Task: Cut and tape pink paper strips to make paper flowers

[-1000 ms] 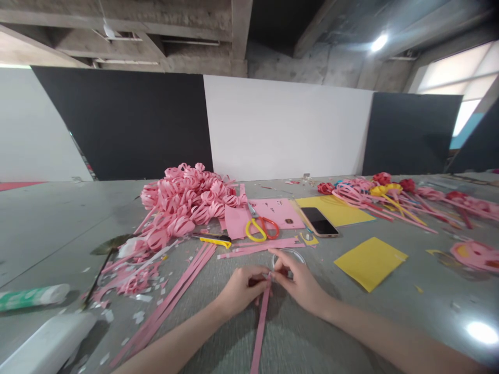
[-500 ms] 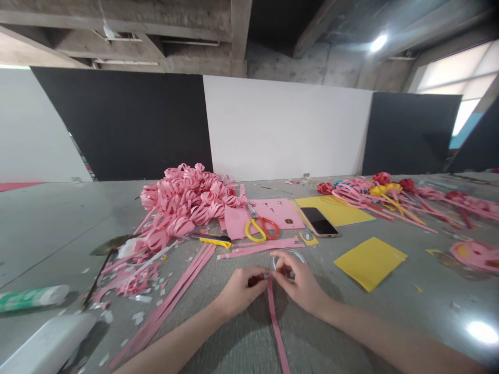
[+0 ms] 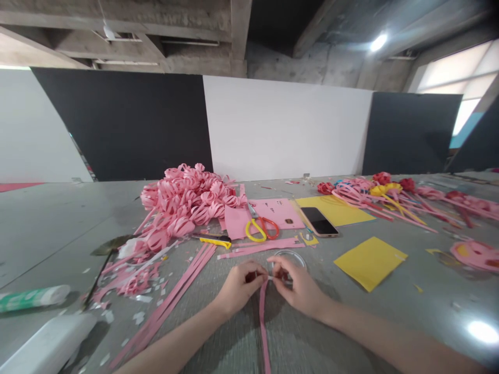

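Worktop (image 3: pixel 218 337): grey, littered with pale and pink scraps, stretching from six o'clock to twelve
Pink paper strip (image 3: pixel 262 322): narrow, smooth, gently bowed, a whitish bit (image 3: pixel 270 278) at its top end, too small to identify
Strip's place: top end caught between the two hands, the length running towards six o'clock and out of view
Left hand (image 3: pixel 240 285): thumb and fingers pinching the strip's top end
Right hand (image 3: pixel 298 286): fingers curled, pinching the same end at the whitish bit
Clear ring (image 3: pixel 301 257): one o'clock, just beyond the right hand and partly hidden by it
Loose pink strips (image 3: pixel 167 306): eight o'clock, lying lengthwise
Green-and-white tube (image 3: pixel 31 298): nine o'clock, well apart from the hands
Yellow sheet (image 3: pixel 371 264): about three o'clock
Utility knife (image 3: pixel 215 240): between ten and eleven o'clock, yellow and black
Scissors (image 3: pixel 257 218): twelve o'clock, one yellow handle, one red, blades on a pink sheet (image 3: pixel 280 210)
Phone (image 3: pixel 319 222): one o'clock, screen dark
Pink paper heap (image 3: pixel 191 200): eleven o'clock, all loops and curls
Paper flowers (image 3: pixel 390 190): two o'clock, far off, red, pink and yellow
White panel (image 3: pixel 288 130): twelve o'clock, behind everything, black panels (image 3: pixel 128 124) either side
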Demonstrator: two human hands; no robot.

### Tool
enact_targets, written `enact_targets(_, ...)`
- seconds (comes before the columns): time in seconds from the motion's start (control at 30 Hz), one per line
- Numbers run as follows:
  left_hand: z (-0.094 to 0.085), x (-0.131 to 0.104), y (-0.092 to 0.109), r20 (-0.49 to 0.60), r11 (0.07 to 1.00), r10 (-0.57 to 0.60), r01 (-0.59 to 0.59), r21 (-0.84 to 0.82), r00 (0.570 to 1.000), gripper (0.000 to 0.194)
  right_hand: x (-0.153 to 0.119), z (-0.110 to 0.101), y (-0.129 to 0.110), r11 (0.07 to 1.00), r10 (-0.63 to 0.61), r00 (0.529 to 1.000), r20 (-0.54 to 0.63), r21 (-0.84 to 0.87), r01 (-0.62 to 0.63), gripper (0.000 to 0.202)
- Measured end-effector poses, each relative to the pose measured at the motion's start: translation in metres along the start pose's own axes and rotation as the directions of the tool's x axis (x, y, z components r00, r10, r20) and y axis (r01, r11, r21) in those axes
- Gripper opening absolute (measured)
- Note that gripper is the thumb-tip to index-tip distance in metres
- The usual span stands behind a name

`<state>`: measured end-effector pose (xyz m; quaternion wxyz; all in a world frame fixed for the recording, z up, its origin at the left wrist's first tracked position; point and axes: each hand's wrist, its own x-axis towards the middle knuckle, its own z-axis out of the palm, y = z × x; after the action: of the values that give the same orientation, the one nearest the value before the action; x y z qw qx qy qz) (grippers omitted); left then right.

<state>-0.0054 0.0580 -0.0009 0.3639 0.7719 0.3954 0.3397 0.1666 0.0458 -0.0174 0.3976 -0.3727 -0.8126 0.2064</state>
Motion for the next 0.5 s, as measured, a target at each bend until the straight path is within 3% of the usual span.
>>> enact_targets(0.23, -0.0005, -0.0006, 0.0001, -0.022, 1.000, 0.006, -0.006, -0.002, 1.000, 0.015, 0.0033, -0.0005, -0.0019, 0.999, 0.019, 0.997, -0.070, -0.050, -0.022, 0.023)
enact_targets(0.33, 0.0004, -0.0004, -0.0012, -0.031, 1.000, 0.000, 0.001, 0.019, 1.000, 0.015, 0.0052, -0.0020, -0.0033, 0.998, -0.005, 0.999, -0.043, -0.061, 0.002, 0.013)
enact_targets(0.5, 0.0018, -0.0009, 0.0003, -0.025, 0.995, 0.013, -0.011, 0.098, 1.000, 0.014, 0.0052, -0.0007, -0.0026, 0.996, -0.023, 1.000, 0.002, -0.083, 0.023, 0.014)
